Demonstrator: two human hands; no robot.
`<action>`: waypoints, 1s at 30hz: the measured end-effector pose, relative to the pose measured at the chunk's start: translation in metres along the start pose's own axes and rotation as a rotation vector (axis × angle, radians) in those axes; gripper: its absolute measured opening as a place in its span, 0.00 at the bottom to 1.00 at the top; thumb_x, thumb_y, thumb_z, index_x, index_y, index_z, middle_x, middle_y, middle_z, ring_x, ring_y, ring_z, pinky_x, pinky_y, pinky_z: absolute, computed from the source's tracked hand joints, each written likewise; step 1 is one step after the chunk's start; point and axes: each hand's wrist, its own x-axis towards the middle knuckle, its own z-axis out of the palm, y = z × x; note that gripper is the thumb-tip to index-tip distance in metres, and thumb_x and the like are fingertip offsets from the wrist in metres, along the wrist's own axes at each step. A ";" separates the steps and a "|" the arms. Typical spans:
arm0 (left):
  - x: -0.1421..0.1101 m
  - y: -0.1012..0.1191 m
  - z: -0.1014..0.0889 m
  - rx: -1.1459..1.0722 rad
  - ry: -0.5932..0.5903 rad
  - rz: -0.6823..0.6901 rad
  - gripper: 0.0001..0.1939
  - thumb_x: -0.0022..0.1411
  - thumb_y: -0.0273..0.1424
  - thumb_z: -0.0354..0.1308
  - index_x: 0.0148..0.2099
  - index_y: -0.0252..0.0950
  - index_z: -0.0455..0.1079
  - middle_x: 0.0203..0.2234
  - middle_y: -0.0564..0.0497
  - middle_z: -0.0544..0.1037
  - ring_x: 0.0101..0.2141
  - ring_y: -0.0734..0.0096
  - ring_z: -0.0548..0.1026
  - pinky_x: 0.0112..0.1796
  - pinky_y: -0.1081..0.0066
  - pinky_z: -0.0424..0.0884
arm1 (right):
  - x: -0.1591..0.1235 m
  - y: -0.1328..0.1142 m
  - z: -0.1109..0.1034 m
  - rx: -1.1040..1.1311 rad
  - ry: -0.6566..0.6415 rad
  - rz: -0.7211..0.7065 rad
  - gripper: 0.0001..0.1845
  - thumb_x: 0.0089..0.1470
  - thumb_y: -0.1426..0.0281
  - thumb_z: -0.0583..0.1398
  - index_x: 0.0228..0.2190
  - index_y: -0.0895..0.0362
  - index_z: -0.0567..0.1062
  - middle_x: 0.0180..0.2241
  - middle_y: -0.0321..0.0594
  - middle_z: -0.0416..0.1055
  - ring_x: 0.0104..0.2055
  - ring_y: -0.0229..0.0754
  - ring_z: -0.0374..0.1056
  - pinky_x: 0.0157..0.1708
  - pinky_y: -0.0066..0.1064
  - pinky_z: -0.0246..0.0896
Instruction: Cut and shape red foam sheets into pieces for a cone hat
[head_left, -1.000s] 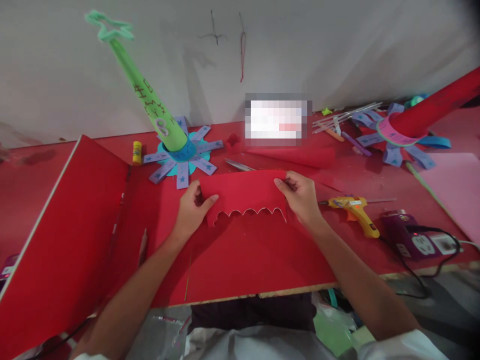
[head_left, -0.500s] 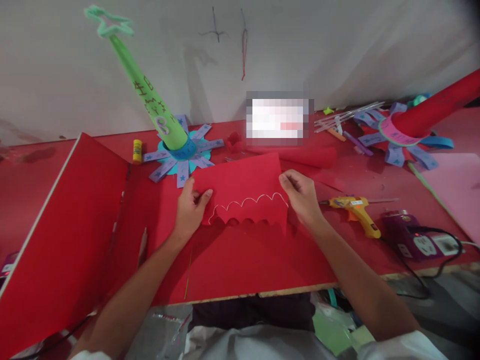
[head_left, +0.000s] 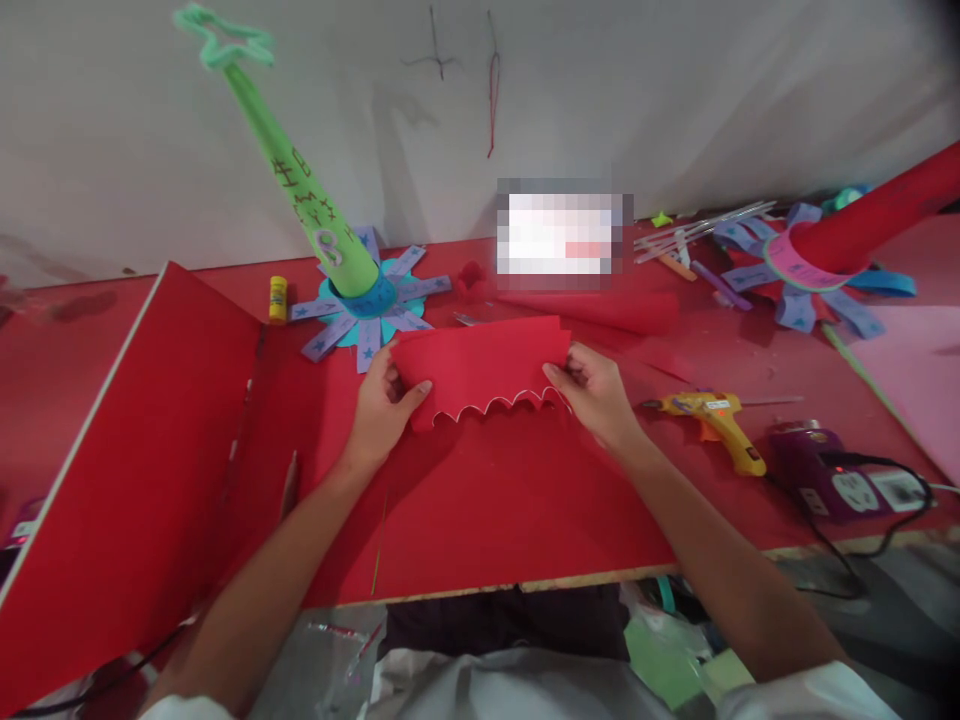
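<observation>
Both my hands hold a sheet of red paper [head_left: 480, 360] in front of me, above the red tabletop. A white scalloped line runs along its lower part. My left hand [head_left: 386, 405] pinches the left edge, thumb on the front face. At the right edge my right hand [head_left: 589, 385] grips it the same way, its fingers partly behind the sheet. A step at the upper right corner shows more than one layer of paper. Behind the sheet stands a green paper cone [head_left: 304, 190] with a mint star on top and a blue base with lilac strips.
A yellow glue gun [head_left: 716, 415] lies right of my hand, beside a purple power socket block [head_left: 814, 470] with a cable. A yellow glue stick [head_left: 277, 300] stands at the left, near a raised red panel [head_left: 135, 480]. A red cone [head_left: 877, 220] is at the right.
The lower part of the red paper has folded up behind, so the scalloped line now lies near its bottom edge. My right thumb has moved onto the front of the sheet.
</observation>
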 end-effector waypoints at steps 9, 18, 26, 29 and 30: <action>-0.002 0.003 -0.003 0.232 0.015 -0.009 0.25 0.66 0.44 0.67 0.28 0.40 0.56 0.21 0.59 0.57 0.23 0.74 0.59 0.26 0.71 0.59 | 0.000 -0.004 -0.002 -0.092 0.097 -0.026 0.17 0.66 0.58 0.63 0.28 0.52 0.68 0.26 0.32 0.63 0.29 0.39 0.60 0.30 0.32 0.57; -0.004 0.016 0.000 0.259 0.007 0.021 0.26 0.68 0.47 0.64 0.28 0.40 0.55 0.22 0.58 0.56 0.25 0.74 0.56 0.27 0.71 0.56 | -0.001 0.000 -0.003 -0.038 0.096 -0.017 0.13 0.65 0.60 0.64 0.32 0.53 0.74 0.30 0.35 0.68 0.33 0.41 0.64 0.36 0.34 0.59; -0.005 0.013 0.000 0.215 -0.029 0.035 0.19 0.68 0.42 0.64 0.30 0.39 0.62 0.24 0.56 0.66 0.26 0.73 0.64 0.29 0.72 0.62 | 0.000 0.000 -0.003 -0.037 0.117 -0.015 0.16 0.66 0.59 0.64 0.29 0.53 0.69 0.29 0.33 0.64 0.32 0.40 0.60 0.34 0.33 0.56; -0.006 0.011 0.000 0.166 -0.077 0.008 0.15 0.68 0.43 0.65 0.36 0.38 0.69 0.29 0.54 0.73 0.31 0.70 0.70 0.34 0.71 0.67 | 0.000 0.001 -0.003 -0.017 0.149 0.002 0.18 0.64 0.60 0.65 0.28 0.52 0.66 0.28 0.32 0.61 0.31 0.39 0.57 0.33 0.33 0.54; -0.006 0.010 0.000 0.156 -0.088 0.000 0.15 0.68 0.44 0.65 0.38 0.38 0.71 0.30 0.53 0.75 0.32 0.69 0.72 0.35 0.70 0.68 | 0.000 0.000 -0.003 -0.002 0.154 0.008 0.18 0.64 0.59 0.65 0.28 0.52 0.66 0.28 0.32 0.61 0.30 0.39 0.57 0.33 0.33 0.54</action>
